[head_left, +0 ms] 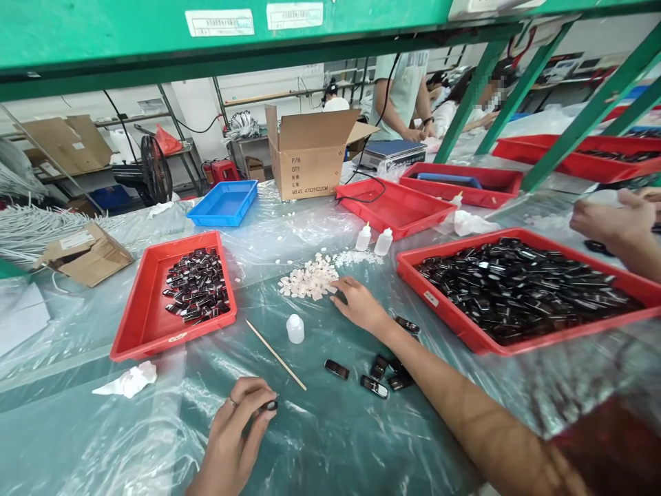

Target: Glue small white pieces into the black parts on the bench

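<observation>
Left hand point(231, 432): nearest my camera, low and left of centre. Thumb and fingers pinched together on a small black part point(269, 406), over the table point(330, 461). Most of the part is hidden from me.
Crumpled tissue point(135, 380): on the table, just before the near end of the left red tray point(142, 296).
Loose black parts point(374, 386): a few near the right forearm point(438, 386); some partly behind it.
Wooden stick point(276, 355): lies slantwise, between the left hand and the white bottle point(295, 329), which stands upright.
Right hand point(361, 306): reaching forward, fingertips at the right edge of the pile of white pieces point(310, 277). I cannot tell whether thumb and fingers have closed on one.
Left red tray, contents: black parts point(199, 282), heaped toward the right side.
Right red tray point(454, 321): nearly filled with black parts.
Co-worker's hand point(614, 224): at the right edge of my view, beyond the right red tray.
Dropper bottles point(363, 238): two, upright, just behind small whitish granules point(359, 257).
Blue tray point(222, 204): farther back, left of the cardboard carton point(304, 162), whose flaps are up.
Background: a standing person point(400, 83) behind a scale point(390, 151); a black fan point(160, 169) at left.
</observation>
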Demonstrator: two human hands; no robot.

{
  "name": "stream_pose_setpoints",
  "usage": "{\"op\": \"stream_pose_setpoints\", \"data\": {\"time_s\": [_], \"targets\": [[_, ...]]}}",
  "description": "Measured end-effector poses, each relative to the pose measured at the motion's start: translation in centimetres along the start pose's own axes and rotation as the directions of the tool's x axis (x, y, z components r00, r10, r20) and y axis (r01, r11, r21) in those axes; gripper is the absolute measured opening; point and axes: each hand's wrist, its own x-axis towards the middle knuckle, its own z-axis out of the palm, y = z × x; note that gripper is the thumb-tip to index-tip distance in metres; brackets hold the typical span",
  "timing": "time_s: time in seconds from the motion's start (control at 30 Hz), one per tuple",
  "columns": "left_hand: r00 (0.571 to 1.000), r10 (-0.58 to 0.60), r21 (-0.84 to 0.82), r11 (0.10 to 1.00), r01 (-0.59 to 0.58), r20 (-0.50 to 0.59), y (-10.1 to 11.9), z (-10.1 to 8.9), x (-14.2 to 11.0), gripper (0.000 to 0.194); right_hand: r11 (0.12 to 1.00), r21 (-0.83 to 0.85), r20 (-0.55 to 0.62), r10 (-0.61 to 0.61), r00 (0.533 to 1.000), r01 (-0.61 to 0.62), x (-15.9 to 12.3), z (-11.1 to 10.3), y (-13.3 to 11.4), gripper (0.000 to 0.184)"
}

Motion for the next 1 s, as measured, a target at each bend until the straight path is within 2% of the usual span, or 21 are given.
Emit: {"op": "stream_pose_setpoints", "data": {"time_s": [0.13,0.23,0.33,0.43,0.47,0.53,0.6,0.67,0.77,0.9,1.0], "targets": [[0.998,0.002,-0.026,1.0,-0.004,-0.056,0.2,0.0,0.1,0.014,0.998,-0.045,0.0,0.046,0.999,-0.046,0.2,0.6,0.1,0.017],[0.999,-0.036,-0.122,0.992,0.032,-0.034,0.4,-0.2,0.1,0.012,0.999,-0.025,-0.006,0.04,0.999,-0.04,0.4,0.4,0.1,0.011],[0.996,-0.087,-0.231,0.969,0.093,0.035,0.3,-0.1,-0.2,0.017,0.998,0.058,-0.033,-0.018,0.999,0.02,-0.4,-0.3,-1.0,0.019],[0.994,-0.102,-0.234,0.967,0.105,0.025,0.0,0.2,-0.7,0.016,0.966,0.2,-0.063,-0.155,0.986,0.165,-3.1,-0.6,-3.8,0.014],[0.996,-0.089,-0.22,0.971,0.089,0.009,0.0,0.3,-0.7,0.015,0.929,0.277,-0.08,-0.231,0.97,0.245,-4.5,-0.6,-4.9,0.011],[0.999,-0.047,-0.195,0.98,0.045,-0.003,0.0,0.5,-0.8,0.013,0.749,0.489,-0.179,-0.415,0.892,0.447,-7.4,0.0,-7.2,0.009],[1.0,-0.015,-0.177,0.984,0.017,0.012,0.2,0.6,-0.9,0.013,0.618,0.58,-0.219,-0.509,0.833,0.53,-10.1,1.1,-9.1,0.016],[0.999,-0.02,-0.174,0.984,0.025,0.035,0.4,0.7,-1.0,0.013,0.588,0.605,-0.209,-0.533,0.82,0.536,-11.7,2.4,-10.2,0.022],[0.994,-0.074,-0.185,0.979,0.087,0.078,0.5,0.8,-1.3,0.013,0.604,0.613,-0.198,-0.507,0.839,0.51,-12.4,3.8,-10.4,0.024],[0.979,-0.146,-0.186,0.968,0.171,0.139,0.6,0.8,-1.5,0.014,0.606,0.606,-0.203,-0.508,0.837,0.515,-12.2,4.2,-9.9,0.028],[0.976,-0.165,-0.197,0.961,0.192,0.142,0.6,0.9,-1.6,0.013,0.606,0.608,-0.191,-0.515,0.836,0.513,-12.3,4.2,-9.8,0.025]]}}
